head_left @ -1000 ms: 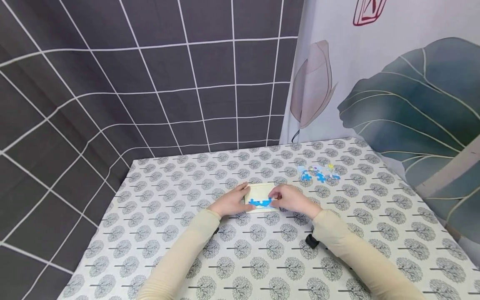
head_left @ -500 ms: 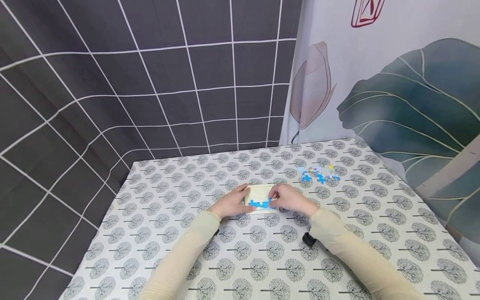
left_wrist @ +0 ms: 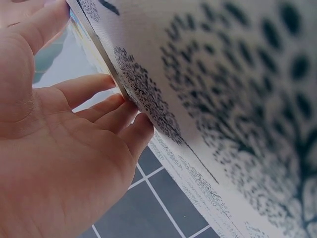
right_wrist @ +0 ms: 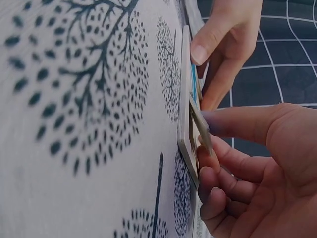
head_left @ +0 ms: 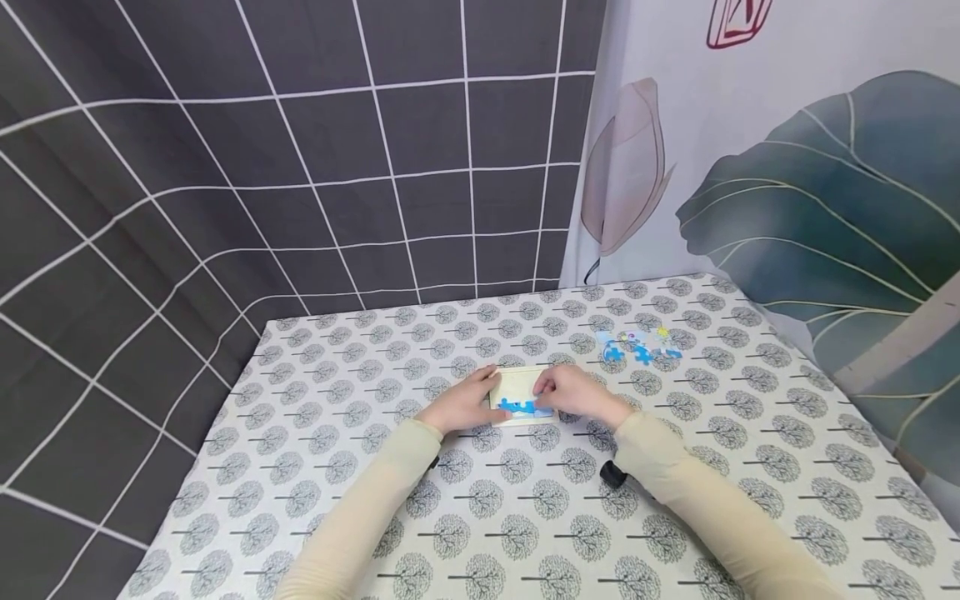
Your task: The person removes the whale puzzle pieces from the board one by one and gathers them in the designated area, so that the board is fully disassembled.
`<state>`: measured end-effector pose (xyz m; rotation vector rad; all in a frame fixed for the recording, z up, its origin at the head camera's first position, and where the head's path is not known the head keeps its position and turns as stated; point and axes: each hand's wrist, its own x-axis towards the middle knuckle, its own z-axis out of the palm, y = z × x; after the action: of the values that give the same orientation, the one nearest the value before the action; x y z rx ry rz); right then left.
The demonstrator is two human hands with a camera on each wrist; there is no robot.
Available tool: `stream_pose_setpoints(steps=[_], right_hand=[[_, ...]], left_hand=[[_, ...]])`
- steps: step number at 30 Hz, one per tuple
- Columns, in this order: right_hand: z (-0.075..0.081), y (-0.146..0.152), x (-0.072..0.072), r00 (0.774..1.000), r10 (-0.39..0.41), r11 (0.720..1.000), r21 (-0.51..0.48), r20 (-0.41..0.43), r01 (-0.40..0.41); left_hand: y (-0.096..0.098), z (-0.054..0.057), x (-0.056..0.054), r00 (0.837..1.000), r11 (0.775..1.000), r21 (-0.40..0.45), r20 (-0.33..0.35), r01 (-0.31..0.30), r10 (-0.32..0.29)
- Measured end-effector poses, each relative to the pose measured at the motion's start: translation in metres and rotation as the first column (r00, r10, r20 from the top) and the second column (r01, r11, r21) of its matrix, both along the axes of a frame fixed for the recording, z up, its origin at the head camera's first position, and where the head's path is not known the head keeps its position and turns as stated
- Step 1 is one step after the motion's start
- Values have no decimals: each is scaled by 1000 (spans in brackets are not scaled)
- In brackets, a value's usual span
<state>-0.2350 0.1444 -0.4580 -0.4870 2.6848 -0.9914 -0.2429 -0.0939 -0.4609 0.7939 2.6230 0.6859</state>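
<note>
Pinched a thin puzzle piece (right_wrist: pixel 201 126) between thumb and fingers of the right hand (head_left: pixel 576 393), closed down to that thickness, over the near right part of the tray (head_left: pixel 517 382); held tilted, with one edge low and the other raised. Braced the tray's left side with the left hand (head_left: pixel 462 405), spread fairly wide, with thumb by the blue pieces (head_left: pixel 516 406) and fingertips against the outer edge.

Risked, most likely, catching a knob on a neighbour; could have jammed, or bumped the blue pieces out of line, if pressed at that slant. Risked, too, sliding the tray across the printed cloth (head_left: pixel 517 533) through a sideways push against so light a brace.

Noted pale, wood-like board in the tray, flat, rectangular and low-rimmed; round knobs and notches along the blue pieces. Had loose pieces (head_left: pixel 642 353) scattered farther off to the right on the desk (head_left: pixel 300 492), mostly blue, with some yellow.
</note>
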Motion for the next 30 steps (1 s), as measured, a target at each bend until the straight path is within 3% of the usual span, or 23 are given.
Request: stream_pose_setpoints(steps=[16,30], right_hand=[[6,-9,2,999,-47,998,50,24,46],[-3,-10,2,996,-79,997,14,46,79]], left_hand=[[2,6,1,1000,1000,1,12,-10,10],[1,0,-1,1000,1000,-15,-7,-14,14]])
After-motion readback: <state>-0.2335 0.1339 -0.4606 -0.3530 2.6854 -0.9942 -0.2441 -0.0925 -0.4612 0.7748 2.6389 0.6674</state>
